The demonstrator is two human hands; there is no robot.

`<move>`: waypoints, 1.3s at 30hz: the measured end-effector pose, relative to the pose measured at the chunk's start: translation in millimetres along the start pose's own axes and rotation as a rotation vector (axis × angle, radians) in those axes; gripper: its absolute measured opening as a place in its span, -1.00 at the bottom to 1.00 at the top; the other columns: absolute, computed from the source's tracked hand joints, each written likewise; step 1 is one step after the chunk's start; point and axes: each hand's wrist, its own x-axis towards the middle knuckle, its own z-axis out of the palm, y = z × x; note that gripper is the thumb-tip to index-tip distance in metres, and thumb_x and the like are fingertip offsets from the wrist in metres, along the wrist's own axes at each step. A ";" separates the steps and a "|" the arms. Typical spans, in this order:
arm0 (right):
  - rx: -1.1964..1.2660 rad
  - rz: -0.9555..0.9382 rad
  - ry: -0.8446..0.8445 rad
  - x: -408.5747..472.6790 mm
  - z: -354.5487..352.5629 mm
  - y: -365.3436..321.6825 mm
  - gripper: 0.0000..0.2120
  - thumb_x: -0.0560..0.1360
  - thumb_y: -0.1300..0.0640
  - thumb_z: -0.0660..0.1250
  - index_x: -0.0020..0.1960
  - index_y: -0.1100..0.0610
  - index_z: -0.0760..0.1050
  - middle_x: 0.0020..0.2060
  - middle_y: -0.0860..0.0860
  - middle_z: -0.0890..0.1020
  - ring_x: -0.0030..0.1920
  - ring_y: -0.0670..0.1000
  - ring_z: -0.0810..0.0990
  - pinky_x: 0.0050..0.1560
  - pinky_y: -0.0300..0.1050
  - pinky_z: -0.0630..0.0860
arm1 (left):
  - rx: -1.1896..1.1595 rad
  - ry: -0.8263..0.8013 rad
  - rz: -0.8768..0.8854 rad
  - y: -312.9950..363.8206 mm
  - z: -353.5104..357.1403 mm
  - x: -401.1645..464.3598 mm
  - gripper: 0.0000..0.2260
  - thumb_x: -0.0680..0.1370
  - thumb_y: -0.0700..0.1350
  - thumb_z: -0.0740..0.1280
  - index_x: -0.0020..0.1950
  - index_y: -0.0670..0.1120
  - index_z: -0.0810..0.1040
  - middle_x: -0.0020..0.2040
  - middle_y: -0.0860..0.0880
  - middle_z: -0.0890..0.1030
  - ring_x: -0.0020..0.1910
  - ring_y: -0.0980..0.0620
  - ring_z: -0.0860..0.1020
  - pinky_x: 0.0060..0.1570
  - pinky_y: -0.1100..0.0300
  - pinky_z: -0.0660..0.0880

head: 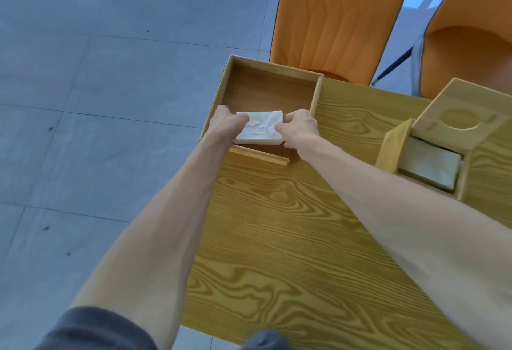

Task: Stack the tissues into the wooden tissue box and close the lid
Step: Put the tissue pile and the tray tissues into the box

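A stack of white tissues [260, 127] is held between both hands over the near part of an open wooden box [270, 71] at the table's far left corner. My left hand [225, 125] grips the stack's left edge and my right hand [300, 127] grips its right edge. The box's far half shows a bare wooden bottom. To the right stands a second wooden tissue box [392, 150] with tissues [429, 168] inside; its lid [460, 116], which has a round hole, is tilted up and half open.
The wood-grain table [291, 238] ends at its left edge over a grey tiled floor [83, 100]. Two orange chairs [338, 17] [471, 44] stand behind the table's far edge. A thin wooden strip [259, 155] lies just before the open box.
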 end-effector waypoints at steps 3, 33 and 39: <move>0.008 0.009 0.003 0.4 -0.3 0.3 -0.76 0.51 0.28 0.36 0.17 0.26 0.54 -0.12 0.07 0.48 0.05 0.16 0.63 0.05 0.08 0.64 | 0.016 -0.001 -0.029 1.3 1.4 4.1 -0.48 0.57 -0.13 0.32 0.49 -0.19 0.26 0.25 -0.15 0.50 0.14 -0.11 0.55 0.10 0.05 0.56; -0.478 -0.648 -0.007 -13.9 -28.4 21.8 -0.65 0.50 0.22 0.37 0.26 0.05 0.52 0.11 0.07 0.67 0.07 0.12 0.62 0.07 0.06 0.56 | 0.089 -0.249 0.351 -16.5 -9.4 -13.7 -0.55 0.41 -0.35 0.48 0.24 -0.01 0.56 0.13 -0.08 0.62 0.08 -0.03 0.63 0.07 0.14 0.59; -0.462 -0.629 0.057 -13.8 -30.5 29.0 -0.73 0.53 0.21 0.35 0.22 0.06 0.56 0.04 0.07 0.69 0.02 0.13 0.65 0.04 0.02 0.56 | 0.191 -0.153 0.470 -21.1 -4.7 -13.8 -0.76 0.48 -0.16 0.47 0.12 0.02 0.66 0.03 0.02 0.67 0.03 0.02 0.61 0.04 0.12 0.54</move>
